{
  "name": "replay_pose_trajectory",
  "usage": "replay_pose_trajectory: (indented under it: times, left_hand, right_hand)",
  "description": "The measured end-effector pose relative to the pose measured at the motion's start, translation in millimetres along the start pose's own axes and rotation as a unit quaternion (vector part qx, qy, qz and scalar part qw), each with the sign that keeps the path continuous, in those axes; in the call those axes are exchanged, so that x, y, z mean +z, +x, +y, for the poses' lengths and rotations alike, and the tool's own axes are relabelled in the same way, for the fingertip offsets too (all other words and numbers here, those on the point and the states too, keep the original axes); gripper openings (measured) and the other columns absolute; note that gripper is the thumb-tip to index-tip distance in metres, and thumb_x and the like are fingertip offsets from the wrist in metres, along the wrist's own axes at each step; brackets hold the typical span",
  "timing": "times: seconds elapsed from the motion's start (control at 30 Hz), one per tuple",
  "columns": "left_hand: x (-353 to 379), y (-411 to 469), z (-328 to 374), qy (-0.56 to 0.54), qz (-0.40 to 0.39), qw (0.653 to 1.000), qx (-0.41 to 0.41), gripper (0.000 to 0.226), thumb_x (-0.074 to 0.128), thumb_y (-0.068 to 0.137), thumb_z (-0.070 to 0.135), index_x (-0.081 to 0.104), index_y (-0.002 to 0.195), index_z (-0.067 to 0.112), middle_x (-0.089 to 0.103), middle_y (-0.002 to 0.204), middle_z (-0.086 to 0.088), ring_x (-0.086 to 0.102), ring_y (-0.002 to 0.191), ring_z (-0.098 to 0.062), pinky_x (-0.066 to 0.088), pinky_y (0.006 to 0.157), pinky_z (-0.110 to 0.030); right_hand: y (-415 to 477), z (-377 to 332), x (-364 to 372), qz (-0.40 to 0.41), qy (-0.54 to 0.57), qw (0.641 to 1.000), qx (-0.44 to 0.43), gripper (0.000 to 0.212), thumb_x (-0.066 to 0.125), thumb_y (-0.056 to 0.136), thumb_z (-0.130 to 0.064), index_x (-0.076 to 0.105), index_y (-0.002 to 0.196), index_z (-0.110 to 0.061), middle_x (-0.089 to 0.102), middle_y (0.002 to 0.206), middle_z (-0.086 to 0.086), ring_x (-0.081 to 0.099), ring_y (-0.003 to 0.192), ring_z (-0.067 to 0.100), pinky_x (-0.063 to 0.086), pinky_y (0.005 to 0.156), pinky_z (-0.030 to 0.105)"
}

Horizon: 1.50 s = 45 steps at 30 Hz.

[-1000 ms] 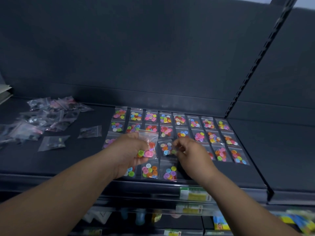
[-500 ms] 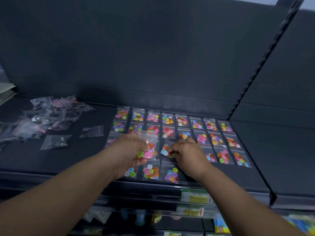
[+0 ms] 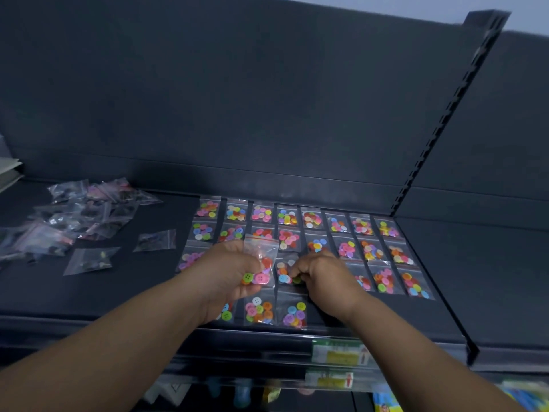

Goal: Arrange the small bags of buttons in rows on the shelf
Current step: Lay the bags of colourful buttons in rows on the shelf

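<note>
Several small clear bags of coloured buttons (image 3: 312, 233) lie in neat rows on the dark shelf (image 3: 74, 292). My left hand (image 3: 228, 272) holds one upright bag of buttons (image 3: 261, 263) above the third row, thumb and fingers curled round its lower part. My right hand (image 3: 323, 278) rests on the shelf just to the right, its fingertips pinching the lower edge of a bag lying in the third row (image 3: 286, 272). Part of that row is hidden under both hands.
A loose heap of unsorted clear bags (image 3: 74, 215) lies at the shelf's left, with two single bags (image 3: 154, 240) nearer the rows. A slotted upright (image 3: 439, 129) bounds the shelf on the right. Price labels (image 3: 338, 353) line the front edge below.
My right hand has slid a little left along the third row onto the bag beside my left hand. My left hand keeps the upright bag in the same place.
</note>
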State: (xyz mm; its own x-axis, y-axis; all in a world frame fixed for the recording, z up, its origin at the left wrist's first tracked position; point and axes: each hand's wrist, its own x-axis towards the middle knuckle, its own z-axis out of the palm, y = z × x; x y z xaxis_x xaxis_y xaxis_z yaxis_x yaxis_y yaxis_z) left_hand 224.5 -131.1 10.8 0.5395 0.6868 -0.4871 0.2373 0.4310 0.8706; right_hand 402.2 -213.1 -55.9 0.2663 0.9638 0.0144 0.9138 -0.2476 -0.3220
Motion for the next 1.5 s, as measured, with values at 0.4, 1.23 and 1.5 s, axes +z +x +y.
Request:
replay_pose_trajectory:
  times: [0.4, 1.23, 1.5]
  left_hand:
    - [6, 1, -1, -0.009, -0.011, 1.000, 0.021, 0.027, 0.057, 0.082, -0.012, 0.063, 0.100, 0.007, 0.065, 0.108, -0.013, 0.064, 0.098, -0.025, 0.056, 0.066, -0.029]
    - [33, 11, -53, 0.604, -0.070, 0.727, 0.319, 0.024, 0.051, 0.095, 0.021, 0.061, 0.117, 0.023, 0.055, 0.112, 0.005, 0.047, 0.106, -0.013, 0.039, 0.088, -0.024]
    - [37, 14, -50, 0.586, -0.086, 0.750, 0.295, 0.024, 0.052, 0.094, 0.020, 0.063, 0.116, 0.021, 0.050, 0.104, 0.004, 0.048, 0.099, -0.013, 0.041, 0.083, -0.022]
  right_hand:
    - [-10, -24, -24, 0.086, 0.215, 0.970, 0.074, 0.017, 0.052, 0.094, -0.014, 0.068, 0.093, -0.018, 0.064, 0.088, -0.007, 0.057, 0.086, 0.011, 0.044, 0.074, 0.024]
    - [-67, 13, -30, 0.013, 0.239, 0.934, 0.265, 0.014, 0.070, 0.078, -0.007, 0.060, 0.076, -0.016, 0.067, 0.068, 0.005, 0.064, 0.061, 0.018, 0.053, 0.060, 0.031]
    - [-63, 18, -28, 0.016, 0.191, 0.945, 0.266, 0.019, 0.073, 0.077, -0.011, 0.056, 0.079, -0.019, 0.065, 0.076, 0.003, 0.066, 0.069, 0.018, 0.053, 0.059, 0.029]
